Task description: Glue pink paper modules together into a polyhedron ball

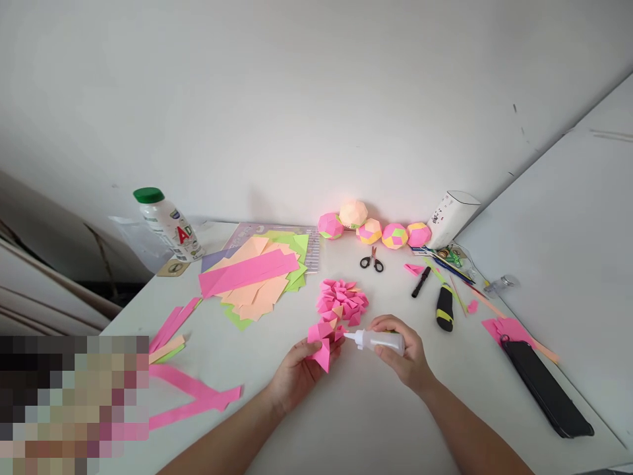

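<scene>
1. White table set against a bare white wall; the pink paper cluster lies near its middle and serves as my landmark.
2. Left hand, just in front of the cluster: thumb and fingers pinch a folded pink piece, whose sharp corner points down toward the table.
3. Right hand, in front of the cluster and to its right: fingers curl tight around a small glue bottle, held about level. The nozzle meets the piece's upper edge; I cannot tell whether it touches.
4. Judgement: I would squeeze gently for a small bead, steady the nozzle on one flap, and pinch well away from the wet spot, since excess glue could smear onto my fingertips.
5. Scissors lie behind the cluster, a stack of coloured sheets to its left, and a utility knife to its right, all apart from both hands.
</scene>
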Motion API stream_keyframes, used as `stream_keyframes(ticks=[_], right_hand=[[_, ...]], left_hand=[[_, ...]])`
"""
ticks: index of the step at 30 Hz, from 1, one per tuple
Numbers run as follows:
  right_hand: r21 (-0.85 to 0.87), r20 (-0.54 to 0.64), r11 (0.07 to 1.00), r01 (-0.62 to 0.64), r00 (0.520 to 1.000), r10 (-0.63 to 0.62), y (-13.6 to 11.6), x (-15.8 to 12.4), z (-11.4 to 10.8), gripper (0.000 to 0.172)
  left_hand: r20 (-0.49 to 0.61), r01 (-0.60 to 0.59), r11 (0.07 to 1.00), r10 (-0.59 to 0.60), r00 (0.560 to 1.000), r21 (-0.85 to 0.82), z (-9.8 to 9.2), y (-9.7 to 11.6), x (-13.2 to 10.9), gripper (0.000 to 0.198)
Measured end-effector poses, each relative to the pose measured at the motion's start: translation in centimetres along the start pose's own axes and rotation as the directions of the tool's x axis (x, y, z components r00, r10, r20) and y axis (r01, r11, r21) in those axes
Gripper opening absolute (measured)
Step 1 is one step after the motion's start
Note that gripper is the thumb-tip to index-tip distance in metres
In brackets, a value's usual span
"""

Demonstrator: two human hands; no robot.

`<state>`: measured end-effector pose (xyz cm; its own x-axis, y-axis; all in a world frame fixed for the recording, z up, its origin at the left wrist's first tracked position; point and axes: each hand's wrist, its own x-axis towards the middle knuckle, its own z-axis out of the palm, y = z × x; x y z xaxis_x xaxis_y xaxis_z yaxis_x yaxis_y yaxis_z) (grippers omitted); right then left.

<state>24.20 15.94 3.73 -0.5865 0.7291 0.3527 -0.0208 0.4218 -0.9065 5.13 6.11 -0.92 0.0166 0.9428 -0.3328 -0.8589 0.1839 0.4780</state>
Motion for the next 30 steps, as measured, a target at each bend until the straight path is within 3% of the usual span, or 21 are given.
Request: stream_keyframes(ticks=[10,20,26,30], right_hand=[[0.002,-0.013,1.0,-0.019,1.0,0.019,-0.03,-0.21,0.4,0.012],[0.068,0.056,0.998,-0.009,0.998,0.005,0.43,-0.45,0.71,0.014],[0.103,0.012,0.992,-0.077,0.997,0.076,0.09,-0.4,0.32,0.015],[0.094,0.007,0.995,-0.046,0.999,0.046,0.1,-0.31,0.32,0.013]], left_hand=[[0.005,-0.01,1.0,0.01,1.0,-0.028,-0.6,-0.47,0.33,0.023],[-0.033,0.015,1.0,-0.015,0.999,0.019,-0.38,-0.47,0.04,0.02],[-0.027,-0.008,1.0,0.008,1.0,-0.011,-0.36,-0.43,0.1,0.029],[-0.033,-0.005,1.0,0.005,0.999,-0.01,-0.18,-0.32,0.1,0.033]])
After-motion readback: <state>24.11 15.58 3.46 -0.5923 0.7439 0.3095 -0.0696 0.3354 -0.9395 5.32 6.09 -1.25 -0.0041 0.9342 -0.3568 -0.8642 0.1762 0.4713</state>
